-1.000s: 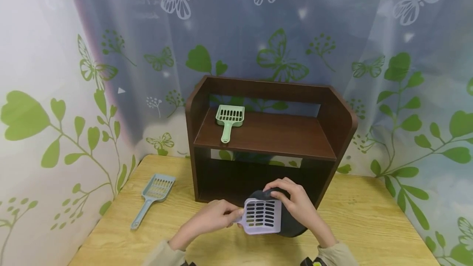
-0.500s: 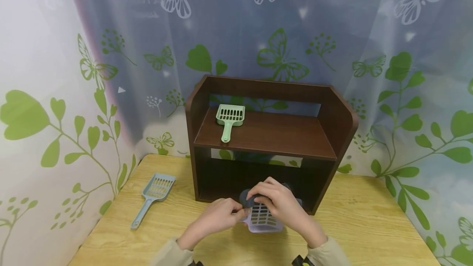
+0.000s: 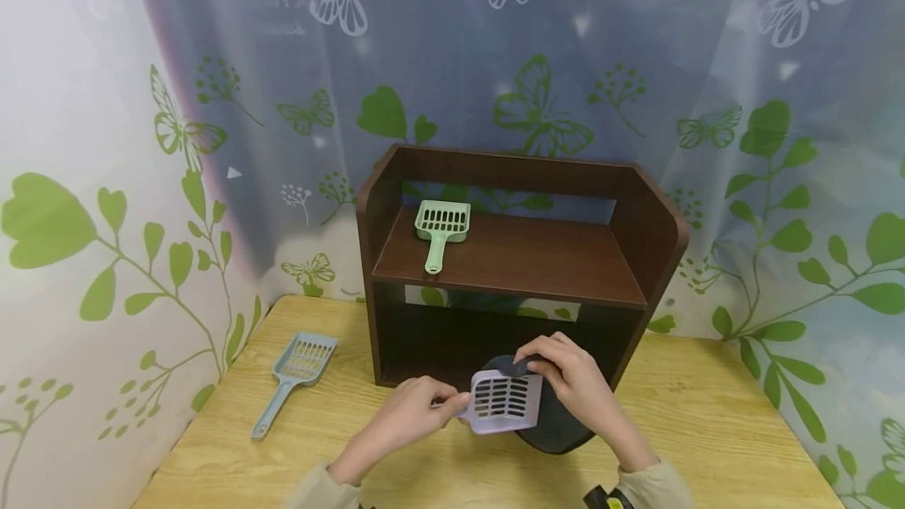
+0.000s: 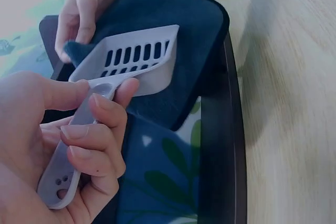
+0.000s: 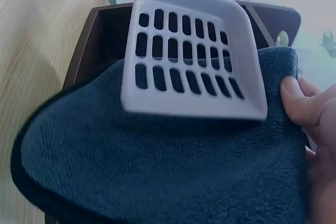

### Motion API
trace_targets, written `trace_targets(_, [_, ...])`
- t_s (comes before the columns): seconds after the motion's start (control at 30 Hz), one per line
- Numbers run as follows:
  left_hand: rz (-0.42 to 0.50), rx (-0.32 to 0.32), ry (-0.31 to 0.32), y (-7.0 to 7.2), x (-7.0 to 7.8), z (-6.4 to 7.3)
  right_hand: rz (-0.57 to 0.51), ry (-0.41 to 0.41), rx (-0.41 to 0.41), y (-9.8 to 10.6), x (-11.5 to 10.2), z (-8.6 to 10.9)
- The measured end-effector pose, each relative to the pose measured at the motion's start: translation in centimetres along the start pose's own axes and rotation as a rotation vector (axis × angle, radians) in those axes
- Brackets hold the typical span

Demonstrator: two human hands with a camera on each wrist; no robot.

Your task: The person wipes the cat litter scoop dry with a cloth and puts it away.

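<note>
A pale purple slotted litter scoop (image 3: 503, 403) is held up in front of the lower shelf, its handle gripped by my left hand (image 3: 415, 413). In the left wrist view my fingers (image 4: 94, 137) curl round that handle (image 4: 58, 174), while the slotted pan points away. My right hand (image 3: 574, 385) pinches a dark blue plush cloth (image 3: 555, 422) by its edge. The cloth hangs behind and beneath the scoop, and in the right wrist view its folded edge lies between thumb (image 5: 295, 98) and fingers, close to the scoop's right side.
A dark brown two-tier shelf (image 3: 509, 258) stands on the wooden table (image 3: 707, 415). On its upper board lies a green litter scoop (image 3: 441, 226). A blue litter scoop (image 3: 297, 371) rests on the table to the left. A printed curtain (image 3: 452, 45) hangs behind.
My right hand passed leftward over the scoop's pan with the cloth, then came back to the right side. The scoop has risen slightly and tilted; my left hand keeps its grip.
</note>
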State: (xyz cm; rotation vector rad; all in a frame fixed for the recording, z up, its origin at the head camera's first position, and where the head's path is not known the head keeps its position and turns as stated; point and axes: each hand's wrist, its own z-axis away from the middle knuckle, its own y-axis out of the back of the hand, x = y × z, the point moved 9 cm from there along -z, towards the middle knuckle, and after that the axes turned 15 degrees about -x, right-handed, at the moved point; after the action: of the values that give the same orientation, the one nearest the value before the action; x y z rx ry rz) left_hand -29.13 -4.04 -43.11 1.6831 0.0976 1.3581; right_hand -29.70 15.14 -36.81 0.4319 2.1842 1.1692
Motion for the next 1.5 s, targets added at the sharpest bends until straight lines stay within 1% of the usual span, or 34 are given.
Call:
trace_targets(0.13, [0.021, 0.009, -0.001, 0.1, -0.4, 0.2, -0.046, -0.040, 0.053, 0.6, 1.0, 0.9])
trace_targets(0.3, [0.051, 0.007, -0.002, -0.1, -0.6, 0.2, -0.166, -0.149, 0.136, 0.7, 2.4, 1.8])
trace_targets(0.37, [0.062, 0.010, -0.011, -0.3, -0.6, 0.2, -0.246, -0.191, 0.170, 0.4, 3.0, 2.2])
trace_targets(0.53, [0.089, 0.017, -0.022, -0.5, -0.6, 0.3, -0.521, -0.290, 0.233, -0.5, 4.1, 2.9])
trace_targets(0.6, [0.113, 0.014, -0.018, -0.7, -0.7, 0.3, -0.611, -0.341, 0.254, -0.9, 4.6, 3.3])
trace_targets(0.7, [0.151, 0.013, -0.029, -0.8, -0.8, 0.3, -0.702, -0.407, 0.285, -1.3, 5.1, 3.7])
trace_targets(0.87, [0.198, 0.011, -0.072, -0.9, -0.6, 0.1, -0.806, -0.460, 0.311, -2.0, 5.7, 4.2])
trace_targets(0.93, [0.247, 0.004, -0.088, -0.9, -0.6, 0.0, -0.849, -0.468, 0.316, -2.3, 5.9, 4.4])
trace_targets(1.07, [0.438, -0.011, -0.103, -1.0, -0.8, -0.2, -0.935, -0.479, 0.330, -2.9, 6.1, 4.7])
trace_targets(1.13, [0.528, -0.022, -0.098, -1.1, -1.0, -0.3, -0.960, -0.489, 0.345, -3.1, 6.2, 4.9])
trace_targets(1.27, [0.612, -0.026, -0.077, -1.3, -1.3, -0.5, -1.003, -0.519, 0.380, -3.6, 6.0, 5.2])
trace_targets(1.4, [0.683, -0.006, -0.059, -1.4, -1.5, -0.6, -1.063, -0.542, 0.421, -4.0, 5.7, 5.3])
trace_targets(1.5, [0.764, 0.001, -0.049, -1.8, -1.6, -0.8, -1.073, -0.567, 0.477, -4.2, 5.5, 5.5])
